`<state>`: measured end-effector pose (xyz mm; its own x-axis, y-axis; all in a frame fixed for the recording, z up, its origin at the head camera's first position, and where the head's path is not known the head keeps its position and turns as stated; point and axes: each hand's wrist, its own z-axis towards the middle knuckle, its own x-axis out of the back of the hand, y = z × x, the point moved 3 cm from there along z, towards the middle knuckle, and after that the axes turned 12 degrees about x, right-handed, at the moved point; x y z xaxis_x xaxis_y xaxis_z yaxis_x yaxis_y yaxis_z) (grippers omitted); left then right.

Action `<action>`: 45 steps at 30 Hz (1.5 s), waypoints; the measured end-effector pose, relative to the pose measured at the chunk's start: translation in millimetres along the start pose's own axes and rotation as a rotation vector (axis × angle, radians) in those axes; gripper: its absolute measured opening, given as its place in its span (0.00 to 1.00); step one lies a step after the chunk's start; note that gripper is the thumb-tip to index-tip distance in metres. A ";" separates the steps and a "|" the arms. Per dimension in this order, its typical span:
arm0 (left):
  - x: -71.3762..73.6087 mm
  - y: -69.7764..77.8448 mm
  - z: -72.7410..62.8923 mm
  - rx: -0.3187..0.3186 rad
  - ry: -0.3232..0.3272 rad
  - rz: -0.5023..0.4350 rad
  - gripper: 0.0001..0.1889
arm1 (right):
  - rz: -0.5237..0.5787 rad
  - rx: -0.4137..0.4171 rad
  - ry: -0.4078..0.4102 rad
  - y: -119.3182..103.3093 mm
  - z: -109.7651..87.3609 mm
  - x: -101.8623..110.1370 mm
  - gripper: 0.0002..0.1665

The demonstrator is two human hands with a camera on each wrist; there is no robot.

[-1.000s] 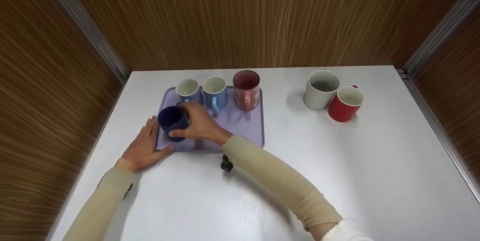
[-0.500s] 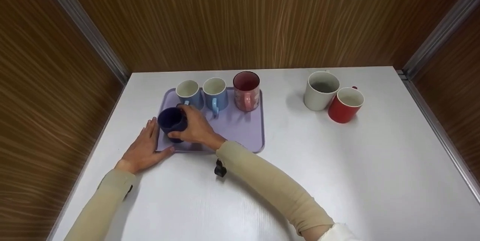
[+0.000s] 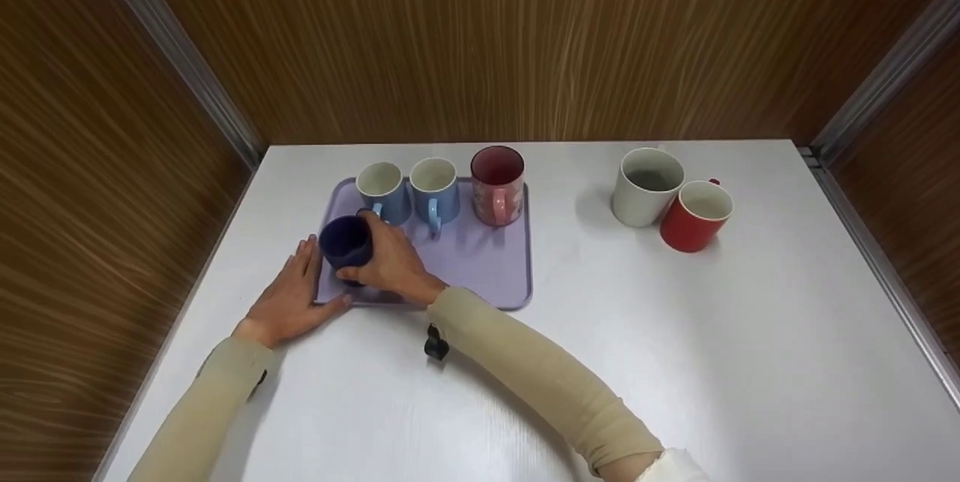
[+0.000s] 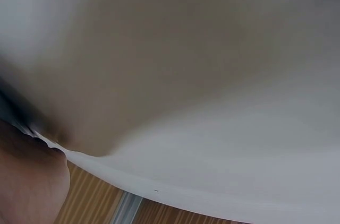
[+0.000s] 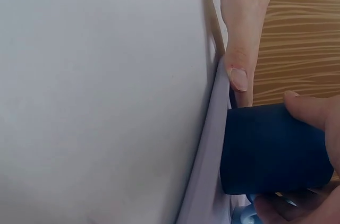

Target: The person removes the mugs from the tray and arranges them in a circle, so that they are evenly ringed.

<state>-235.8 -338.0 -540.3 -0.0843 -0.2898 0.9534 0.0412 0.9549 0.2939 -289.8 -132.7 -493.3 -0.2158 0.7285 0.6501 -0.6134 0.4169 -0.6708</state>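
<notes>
My right hand grips a dark blue mug, thumb on the near side and fingers round the far side. That mug stands upright at the front left of a lilac tray; in the right wrist view its base meets the tray. My left hand lies beside the tray's left edge, fingers straight, with the thumb at the front left corner. Behind the dark mug stand two light blue mugs and a pink mug, handles toward me.
To the right on the white table, off the tray, a large white mug and a red mug stand close together. Wood-grain panels rise at the back and both sides. The left wrist view shows mostly tabletop.
My right wrist and forearm have shifted slightly left and toward me, while the dark blue mug stays in nearly the same spot in my grip. The left hand keeps its place.
</notes>
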 end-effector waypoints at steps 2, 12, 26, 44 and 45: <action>-0.1 -0.3 -1.0 0.003 0.001 -0.001 0.61 | 0.001 -0.003 0.010 -0.3 -0.1 -1.2 0.58; -0.4 -0.4 -5.2 -0.002 0.021 -0.025 0.61 | 0.004 0.012 0.037 -2.9 -1.7 -3.5 0.55; -6.5 8.3 5.4 -0.031 -0.002 -0.014 0.62 | 0.081 0.073 0.046 -9.1 -8.3 35.4 0.54; 0.4 2.1 0.4 0.013 -0.036 0.015 0.62 | 0.162 0.142 0.074 -26.1 -27.1 92.5 0.53; 0.5 0.9 -0.4 0.016 -0.038 0.012 0.62 | 0.166 0.146 0.074 -27.0 -28.5 94.7 0.53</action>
<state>-235.4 -337.4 -539.6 -0.1219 -0.2764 0.9533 0.0261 0.9592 0.2815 -272.0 -59.4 -423.8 -0.2703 0.8207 0.5033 -0.6787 0.2084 -0.7042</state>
